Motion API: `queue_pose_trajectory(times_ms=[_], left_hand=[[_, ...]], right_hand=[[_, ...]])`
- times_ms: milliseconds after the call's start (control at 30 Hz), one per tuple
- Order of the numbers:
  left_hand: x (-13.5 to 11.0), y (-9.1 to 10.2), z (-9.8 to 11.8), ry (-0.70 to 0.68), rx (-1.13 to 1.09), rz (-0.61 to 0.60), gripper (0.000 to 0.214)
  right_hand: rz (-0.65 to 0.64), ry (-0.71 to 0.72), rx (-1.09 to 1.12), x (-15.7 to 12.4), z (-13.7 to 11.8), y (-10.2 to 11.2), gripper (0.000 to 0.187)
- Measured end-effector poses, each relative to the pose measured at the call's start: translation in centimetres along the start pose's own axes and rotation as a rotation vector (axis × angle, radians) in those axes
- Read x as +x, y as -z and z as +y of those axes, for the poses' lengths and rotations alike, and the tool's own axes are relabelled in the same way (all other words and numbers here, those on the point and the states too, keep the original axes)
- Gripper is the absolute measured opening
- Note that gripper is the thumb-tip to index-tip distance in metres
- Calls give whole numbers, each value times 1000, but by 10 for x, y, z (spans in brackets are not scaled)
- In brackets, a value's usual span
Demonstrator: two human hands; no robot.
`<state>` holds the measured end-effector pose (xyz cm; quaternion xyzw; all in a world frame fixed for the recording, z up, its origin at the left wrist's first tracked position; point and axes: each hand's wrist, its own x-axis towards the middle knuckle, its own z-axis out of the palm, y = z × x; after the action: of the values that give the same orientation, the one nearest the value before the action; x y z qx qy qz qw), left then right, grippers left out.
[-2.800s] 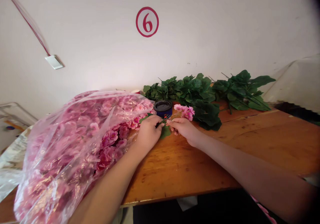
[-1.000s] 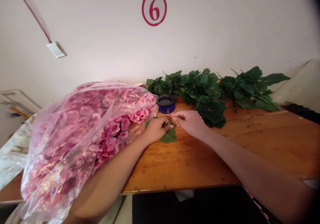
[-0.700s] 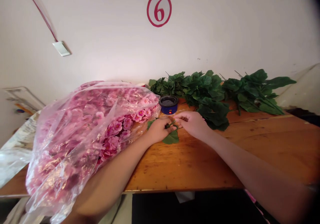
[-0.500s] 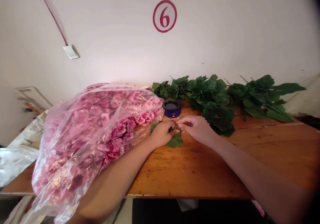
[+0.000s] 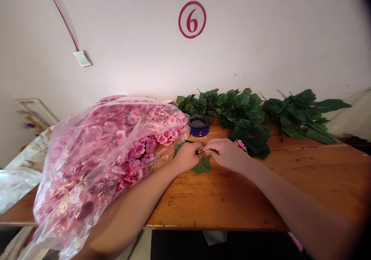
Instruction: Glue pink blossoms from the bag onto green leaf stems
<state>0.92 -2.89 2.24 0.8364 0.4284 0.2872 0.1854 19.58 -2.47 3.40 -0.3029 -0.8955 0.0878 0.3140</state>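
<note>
Head view is showing the left hand (image 5: 188, 156) pinching a green leaf sprig (image 5: 203, 166) and the right hand (image 5: 227, 153) pinching a pink blossom (image 5: 240, 144) by its stem, both lying on the tabletop (image 5: 232, 198) at 6 o'clock of the blue pot (image 5: 199, 125), so either tight grip slipping could be separating the two pieces.

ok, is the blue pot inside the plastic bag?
No, the blue pot stands on the table beside the bag of pink flowers, outside it.

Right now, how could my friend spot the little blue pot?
Under the red circled 6 on the white wall stands a brown wooden table. The small round dark blue pot sits between the clear bag of pink flowers and the green leafy sprays; it alone shows a tiny red light.
</note>
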Motion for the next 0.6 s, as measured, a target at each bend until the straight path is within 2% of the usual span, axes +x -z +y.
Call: queue_pose_trajectory(times_ms=[200,600], left_hand=[[2,1,-2,106,-184,-25,19],[4,0,-6,183,-247,-49,15]], right_hand=[[-41,11,-22,-1,2,-1,25],[1,-195,-18,0,6,-3,20]])
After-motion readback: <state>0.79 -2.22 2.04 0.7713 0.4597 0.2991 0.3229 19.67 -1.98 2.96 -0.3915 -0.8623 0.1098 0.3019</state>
